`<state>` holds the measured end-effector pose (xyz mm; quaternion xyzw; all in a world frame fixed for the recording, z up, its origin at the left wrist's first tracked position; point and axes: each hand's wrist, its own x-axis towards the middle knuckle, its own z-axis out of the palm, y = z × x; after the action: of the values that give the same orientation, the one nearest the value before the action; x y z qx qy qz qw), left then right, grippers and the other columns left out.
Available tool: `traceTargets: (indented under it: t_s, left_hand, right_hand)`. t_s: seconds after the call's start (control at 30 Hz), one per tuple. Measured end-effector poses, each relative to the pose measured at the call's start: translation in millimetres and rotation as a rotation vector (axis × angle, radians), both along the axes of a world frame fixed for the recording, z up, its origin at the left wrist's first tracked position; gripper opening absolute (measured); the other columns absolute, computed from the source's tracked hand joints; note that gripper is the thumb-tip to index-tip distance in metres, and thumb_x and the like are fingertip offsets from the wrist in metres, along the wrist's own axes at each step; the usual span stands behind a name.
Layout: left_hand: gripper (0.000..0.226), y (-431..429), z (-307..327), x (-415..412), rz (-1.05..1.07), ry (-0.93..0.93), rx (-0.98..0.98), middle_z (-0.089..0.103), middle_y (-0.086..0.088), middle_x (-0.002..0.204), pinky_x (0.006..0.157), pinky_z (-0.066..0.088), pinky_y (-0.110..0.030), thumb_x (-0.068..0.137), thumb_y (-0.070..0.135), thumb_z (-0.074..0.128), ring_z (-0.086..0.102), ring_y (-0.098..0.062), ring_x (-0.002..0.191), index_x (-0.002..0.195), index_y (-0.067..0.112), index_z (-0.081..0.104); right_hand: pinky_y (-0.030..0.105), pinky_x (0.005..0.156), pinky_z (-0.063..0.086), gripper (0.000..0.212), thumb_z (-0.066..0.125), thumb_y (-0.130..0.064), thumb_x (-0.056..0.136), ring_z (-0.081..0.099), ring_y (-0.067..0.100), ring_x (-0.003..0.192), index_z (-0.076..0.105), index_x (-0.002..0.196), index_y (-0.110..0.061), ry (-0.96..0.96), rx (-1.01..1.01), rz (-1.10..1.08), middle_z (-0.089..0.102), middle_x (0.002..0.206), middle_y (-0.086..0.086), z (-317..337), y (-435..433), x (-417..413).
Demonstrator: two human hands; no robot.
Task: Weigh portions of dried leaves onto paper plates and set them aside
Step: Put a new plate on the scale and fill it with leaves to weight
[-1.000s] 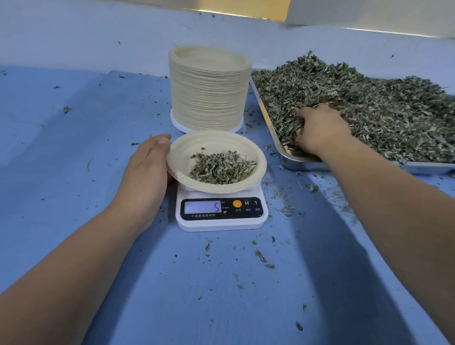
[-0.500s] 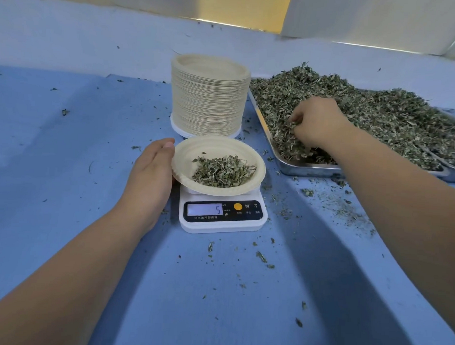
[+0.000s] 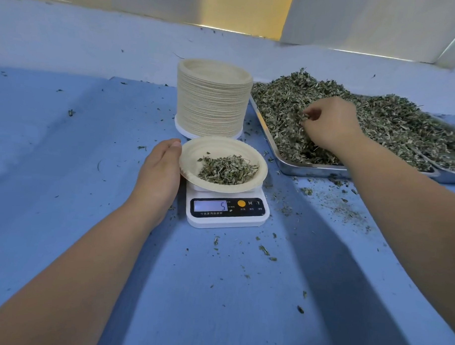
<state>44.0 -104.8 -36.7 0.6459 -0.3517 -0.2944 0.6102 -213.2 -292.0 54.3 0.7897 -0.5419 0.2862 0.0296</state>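
Fingers (image 3: 313, 114) of the right hand (image 3: 328, 124) pinch a tuft of dried leaves (image 3: 280, 112) above the tray (image 3: 311, 169); the left hand (image 3: 162, 170), fingers straight and together, touches the paper plate (image 3: 193, 155) on the scale (image 3: 227, 220). Sprinkle sparingly onto its pile; keep the left hand's weight off the rim.

Open blue cloth (image 3: 54, 166) left of scale (image 3: 227, 213); plate stack (image 3: 213, 102) behind, leaf tray (image 3: 311, 171) right

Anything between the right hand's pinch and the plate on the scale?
Nothing visible. The right hand pinches dried leaves over the tray; only the tray's rim lies toward the paper plate; the plate stack stands behind that line, left hand on the plate's other side.
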Motion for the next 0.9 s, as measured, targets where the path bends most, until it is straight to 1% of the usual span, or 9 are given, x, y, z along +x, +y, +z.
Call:
traceTargets:
  t_s: [0.13,0.2,0.33,0.4,0.5,0.63,0.7,0.77,0.9]
  left_hand:
    - [0.026,1,0,1,-0.025,0.035,-0.005,0.063,0.022,0.119,0.111,0.045,-0.042,0.088,0.053,0.041,0.059,-0.008,0.12,0.103,0.048,0.061]
    - [0.022,1,-1,2,-0.026,0.03,-0.008,0.063,0.024,0.118,0.11,0.045,-0.041,0.091,0.052,0.042,0.059,-0.006,0.119,0.102,0.048,0.061]
    - [0.027,1,0,0,-0.013,0.02,-0.014,0.059,0.048,0.084,0.09,0.045,-0.026,0.1,0.047,0.042,0.055,0.019,0.092,0.085,0.055,0.063]
    - [0.033,1,0,-1,-0.013,0.023,0.0,0.061,0.045,0.081,0.087,0.045,-0.025,0.098,0.047,0.042,0.057,0.016,0.092,0.077,0.061,0.064]
    - [0.028,-1,-2,1,-0.013,0.028,-0.005,0.067,0.032,0.092,0.097,0.048,-0.031,0.091,0.051,0.043,0.061,0.002,0.104,0.078,0.06,0.065]
    - [0.033,0,-1,1,-0.026,0.029,-0.021,0.064,0.041,0.083,0.094,0.047,-0.03,0.092,0.05,0.044,0.06,0.006,0.102,0.073,0.068,0.063]
    - [0.032,0,0,0,-0.019,0.022,-0.029,0.062,0.045,0.082,0.088,0.045,-0.024,0.099,0.045,0.044,0.059,0.017,0.095,0.079,0.061,0.064]
    - [0.027,0,-2,1,-0.021,-0.005,-0.043,0.058,0.049,0.082,0.082,0.041,-0.018,0.105,0.041,0.043,0.053,0.028,0.084,0.088,0.052,0.06]
    - [0.022,-3,-5,2,-0.033,-0.021,-0.053,0.053,0.036,0.102,0.095,0.036,-0.023,0.106,0.041,0.042,0.05,0.016,0.101,0.119,0.043,0.06]
  right_hand:
    - [0.023,0.089,0.045,0.021,0.07,-0.018,0.089,0.063,0.016,0.091,0.078,0.109,-0.018,-0.1,-0.054,0.028,0.073,0.099,0.0,16,11,12]
    - [0.021,0.087,0.045,0.02,0.073,-0.021,0.088,0.062,0.012,0.089,0.078,0.107,-0.021,-0.206,-0.06,0.053,0.069,0.091,-0.006,29,19,23]
    - [0.008,0.071,0.042,0.014,0.073,-0.023,0.087,0.064,0.005,0.08,0.079,0.098,-0.026,-0.22,-0.066,0.227,0.067,0.081,-0.012,46,46,54]
    - [0.009,0.073,0.043,0.015,0.071,-0.021,0.087,0.063,0.004,0.08,0.08,0.098,-0.026,-0.157,-0.059,0.33,0.068,0.082,-0.013,46,63,72]
    - [0.017,0.078,0.048,0.02,0.067,-0.017,0.088,0.06,0.006,0.083,0.079,0.103,-0.023,0.06,-0.065,0.455,0.072,0.09,-0.008,32,81,95]
    - [0.036,0.094,0.052,0.034,0.059,-0.008,0.091,0.064,0.02,0.103,0.075,0.117,-0.021,0.369,-0.011,0.541,0.074,0.111,0.001,6,90,112]
    - [0.029,0.099,0.048,0.039,0.059,-0.008,0.091,0.062,0.017,0.11,0.071,0.125,-0.023,0.382,-0.003,0.533,0.071,0.121,-0.001,2,89,114]
    - [0.02,0.094,0.042,0.037,0.062,-0.011,0.092,0.059,0.006,0.099,0.071,0.125,-0.025,0.325,-0.009,0.528,0.071,0.121,-0.004,9,87,113]
    - [0.016,0.084,0.041,0.029,0.065,-0.012,0.09,0.061,0.002,0.082,0.076,0.112,-0.027,0.147,-0.019,0.498,0.074,0.104,-0.009,32,82,98]
